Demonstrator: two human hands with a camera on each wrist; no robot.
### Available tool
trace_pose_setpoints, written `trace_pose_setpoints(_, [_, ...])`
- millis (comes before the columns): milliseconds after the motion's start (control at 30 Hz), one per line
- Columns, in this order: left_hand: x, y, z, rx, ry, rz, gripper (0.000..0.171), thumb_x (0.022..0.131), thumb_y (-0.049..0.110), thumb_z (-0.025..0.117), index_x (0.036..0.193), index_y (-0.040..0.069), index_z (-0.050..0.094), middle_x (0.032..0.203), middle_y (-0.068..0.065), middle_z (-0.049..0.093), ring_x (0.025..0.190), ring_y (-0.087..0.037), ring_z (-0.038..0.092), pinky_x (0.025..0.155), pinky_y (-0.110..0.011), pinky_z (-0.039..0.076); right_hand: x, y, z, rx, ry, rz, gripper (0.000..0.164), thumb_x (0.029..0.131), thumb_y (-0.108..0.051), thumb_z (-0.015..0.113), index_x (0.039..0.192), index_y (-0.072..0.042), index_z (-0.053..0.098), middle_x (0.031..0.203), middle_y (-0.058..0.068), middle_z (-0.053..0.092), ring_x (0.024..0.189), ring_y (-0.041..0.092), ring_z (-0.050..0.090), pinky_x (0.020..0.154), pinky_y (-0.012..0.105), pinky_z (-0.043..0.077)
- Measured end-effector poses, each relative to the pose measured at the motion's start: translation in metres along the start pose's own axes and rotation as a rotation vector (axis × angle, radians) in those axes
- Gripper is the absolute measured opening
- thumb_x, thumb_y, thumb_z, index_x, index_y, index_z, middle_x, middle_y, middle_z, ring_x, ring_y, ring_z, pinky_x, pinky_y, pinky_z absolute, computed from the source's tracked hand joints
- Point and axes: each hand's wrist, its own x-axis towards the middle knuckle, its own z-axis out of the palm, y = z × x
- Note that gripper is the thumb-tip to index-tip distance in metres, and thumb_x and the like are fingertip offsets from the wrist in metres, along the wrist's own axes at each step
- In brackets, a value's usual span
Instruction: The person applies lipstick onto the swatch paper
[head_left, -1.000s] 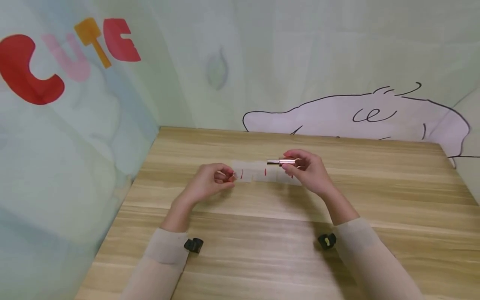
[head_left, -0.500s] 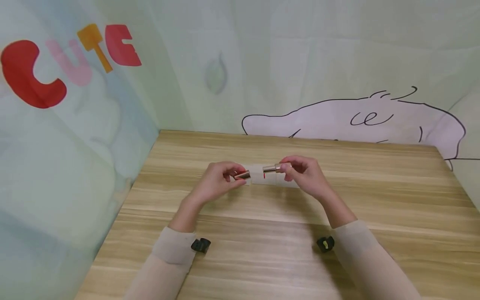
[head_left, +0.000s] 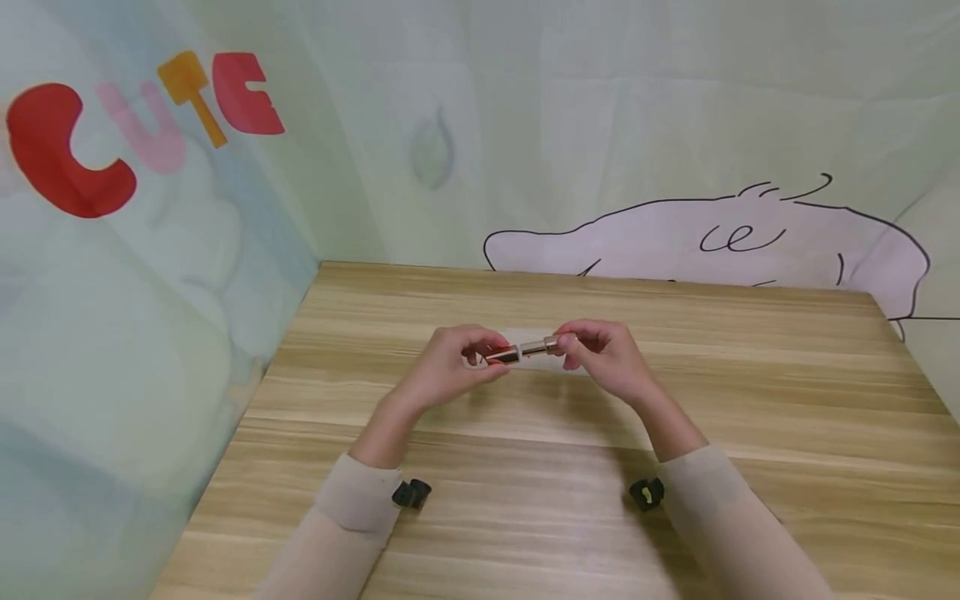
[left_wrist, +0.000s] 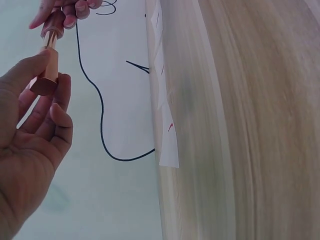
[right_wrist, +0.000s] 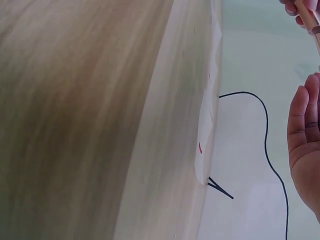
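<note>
My left hand (head_left: 442, 367) pinches a shiny rose-gold lipstick cap (head_left: 503, 357) between thumb and fingers. My right hand (head_left: 617, 360) grips the base of a metallic lipstick tube (head_left: 536, 347), whose narrower end points left into the cap's mouth. In the left wrist view the cap (left_wrist: 50, 70) and tube (left_wrist: 50, 39) line up, with part of the narrow section showing between them. No lipstick bullet is visible. Beneath the hands lie white paper pieces (head_left: 517, 335), mostly hidden in the head view; the left wrist view shows a red mark on a paper piece (left_wrist: 170, 145).
A wood-grain table (head_left: 480, 517) spreads under both arms. Behind it rises a printed backdrop (head_left: 375, 150), which also covers the left side. Small black devices (head_left: 412, 494) sit at both wrists.
The left hand has moved right with the cap, and the right hand slightly down with the tube. The two parts, apart before, now meet. The paper's red strokes are more covered.
</note>
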Motion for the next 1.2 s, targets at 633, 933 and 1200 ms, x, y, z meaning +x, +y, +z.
trace_pose_setpoints(633, [0.006, 0.005, 0.014, 0.041, 0.003, 0.038, 0.020, 0.085, 0.010, 0.083, 0.103, 0.007, 0.076, 0.093, 0.002, 0.071, 0.082, -0.010, 0.063, 0.070, -0.028, 0.051, -0.001, 0.000, 0.010, 0.021, -0.079, 0.044, 0.024, 0.095, 0.001, 0.068, 0.116, 0.010, 0.065, 0.092, 0.020, 0.073, 0.070, 0.021, 0.071, 0.068, 0.039, 0.062])
trace_pose_setpoints(933, [0.006, 0.004, 0.014, 0.058, 0.001, 0.023, 0.020, 0.084, 0.011, 0.084, 0.103, 0.008, 0.076, 0.092, 0.003, 0.071, 0.083, -0.010, 0.064, 0.072, -0.028, 0.051, -0.002, 0.000, 0.011, 0.001, -0.101, 0.055, 0.022, 0.092, 0.000, 0.073, 0.112, 0.006, 0.068, 0.097, 0.016, 0.074, 0.072, 0.018, 0.071, 0.072, 0.052, 0.060])
trace_pose_setpoints(1200, [0.006, 0.006, 0.013, 0.067, 0.012, 0.038, 0.021, 0.084, 0.011, 0.084, 0.103, 0.008, 0.076, 0.093, 0.002, 0.072, 0.082, -0.011, 0.064, 0.070, -0.028, 0.051, -0.001, 0.001, 0.010, -0.008, -0.114, 0.042, 0.021, 0.091, 0.000, 0.073, 0.111, 0.006, 0.069, 0.096, 0.014, 0.074, 0.074, 0.020, 0.072, 0.072, 0.053, 0.060])
